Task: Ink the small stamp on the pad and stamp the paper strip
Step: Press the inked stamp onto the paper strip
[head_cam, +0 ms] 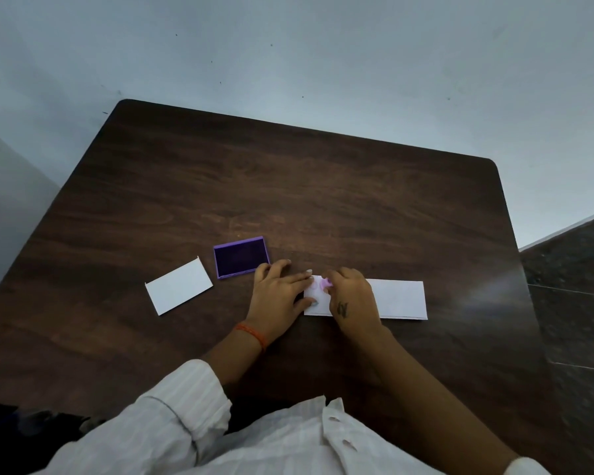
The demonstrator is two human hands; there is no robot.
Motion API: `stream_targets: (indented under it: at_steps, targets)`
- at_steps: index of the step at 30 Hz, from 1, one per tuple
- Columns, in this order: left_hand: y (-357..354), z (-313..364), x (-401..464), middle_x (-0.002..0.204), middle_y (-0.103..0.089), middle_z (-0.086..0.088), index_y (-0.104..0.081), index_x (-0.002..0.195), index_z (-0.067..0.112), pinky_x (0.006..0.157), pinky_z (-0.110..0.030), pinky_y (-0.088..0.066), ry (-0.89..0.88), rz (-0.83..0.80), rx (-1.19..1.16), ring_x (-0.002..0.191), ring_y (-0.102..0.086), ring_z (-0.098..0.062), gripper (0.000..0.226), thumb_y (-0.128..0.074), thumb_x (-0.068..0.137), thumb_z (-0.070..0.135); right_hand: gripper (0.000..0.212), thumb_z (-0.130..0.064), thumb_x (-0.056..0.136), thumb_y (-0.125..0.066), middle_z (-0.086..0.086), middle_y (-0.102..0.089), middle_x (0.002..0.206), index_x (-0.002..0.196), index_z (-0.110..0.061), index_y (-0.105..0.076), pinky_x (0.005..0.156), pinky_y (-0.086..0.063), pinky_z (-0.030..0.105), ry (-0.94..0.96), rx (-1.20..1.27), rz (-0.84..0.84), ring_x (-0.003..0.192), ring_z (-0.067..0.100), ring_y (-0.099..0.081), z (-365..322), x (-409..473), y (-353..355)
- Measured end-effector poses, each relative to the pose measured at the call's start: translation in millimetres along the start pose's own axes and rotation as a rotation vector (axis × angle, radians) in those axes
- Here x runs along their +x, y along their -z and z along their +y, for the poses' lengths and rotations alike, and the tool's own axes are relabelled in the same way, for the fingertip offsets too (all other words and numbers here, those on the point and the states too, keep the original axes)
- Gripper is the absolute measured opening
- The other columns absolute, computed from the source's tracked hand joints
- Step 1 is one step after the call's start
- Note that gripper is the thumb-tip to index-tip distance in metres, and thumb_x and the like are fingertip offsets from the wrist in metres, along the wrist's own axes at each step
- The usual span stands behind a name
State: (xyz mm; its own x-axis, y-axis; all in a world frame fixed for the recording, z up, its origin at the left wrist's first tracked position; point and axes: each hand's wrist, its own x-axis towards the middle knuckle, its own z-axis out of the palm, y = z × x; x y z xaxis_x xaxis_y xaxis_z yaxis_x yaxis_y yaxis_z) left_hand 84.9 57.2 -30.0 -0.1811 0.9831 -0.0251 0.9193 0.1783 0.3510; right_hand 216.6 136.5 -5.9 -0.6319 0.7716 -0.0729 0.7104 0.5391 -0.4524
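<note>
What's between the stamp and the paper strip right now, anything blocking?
Nothing visible. The right hand pinches the small pink stamp at the left end of the paper strip, already on or just above it. The left hand pins that end beside it; its fingers flank the spot, not cover it.

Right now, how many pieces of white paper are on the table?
2: a small card left of the ink pad, and the paper strip under both hands. Others may be hidden.

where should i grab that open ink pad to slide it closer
Take the ink pad by its two short lilac side walls, coming from above with thumb and fingers straddling it. It lies flat and open on the table, so a grip on the rim keeps fingers off the dark inked face.
</note>
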Motion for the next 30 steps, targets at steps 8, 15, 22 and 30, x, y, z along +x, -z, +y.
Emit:
stream_targets:
  at_steps: [8, 15, 22, 30]
  targets:
    - [-2.0, -0.7, -0.8, 0.133, -0.055, 0.007, -0.050, 0.126, 0.027, 0.102, -0.038, -0.011, 0.008, 0.006, -0.029, 0.133, -0.030, -0.022, 0.047, -0.053, 0.084, 0.048, 0.018, -0.008, 0.085, -0.059, 0.015, -0.066, 0.107, 0.102, -0.004, -0.063, 0.084, -0.045, 0.029, 0.032, -0.048, -0.023, 0.100, 0.025, -0.057, -1.5, 2.3, -0.4]
    - [-2.3, -2.0, -2.3, 0.136, -0.052, 0.008, -0.049, 0.127, 0.028, 0.104, -0.039, -0.012, 0.007, 0.003, -0.061, 0.135, -0.027, -0.021, 0.046, -0.051, 0.085, 0.048, 0.017, -0.004, 0.082, -0.061, 0.016, -0.067, 0.101, 0.099, -0.003, -0.064, 0.078, -0.047, 0.031, 0.077, -0.056, -0.008, 0.094, 0.027, -0.059, 4.0, 1.1, -3.8]
    - [-1.6, -2.4, -2.0, 0.135, -0.053, 0.008, -0.049, 0.127, 0.027, 0.104, -0.037, -0.011, 0.005, 0.000, -0.061, 0.135, -0.027, -0.020, 0.047, -0.051, 0.085, 0.048, 0.019, -0.003, 0.081, -0.061, 0.016, -0.067, 0.102, 0.100, -0.002, -0.064, 0.078, -0.047, 0.031, 0.113, -0.064, -0.005, 0.095, 0.027, -0.058, 4.2, 1.5, -2.5]
    - [4.5, 1.8, -1.6, 0.137, -0.051, 0.008, -0.048, 0.127, 0.027, 0.104, -0.037, -0.010, -0.009, -0.013, -0.031, 0.135, -0.026, -0.020, 0.046, -0.051, 0.086, 0.047, 0.016, -0.010, 0.086, -0.058, 0.014, -0.067, 0.101, 0.098, -0.005, -0.066, 0.078, -0.040, 0.025, 0.025, -0.005, -0.045, 0.094, 0.024, -0.058, 0.8, 3.9, 3.4]
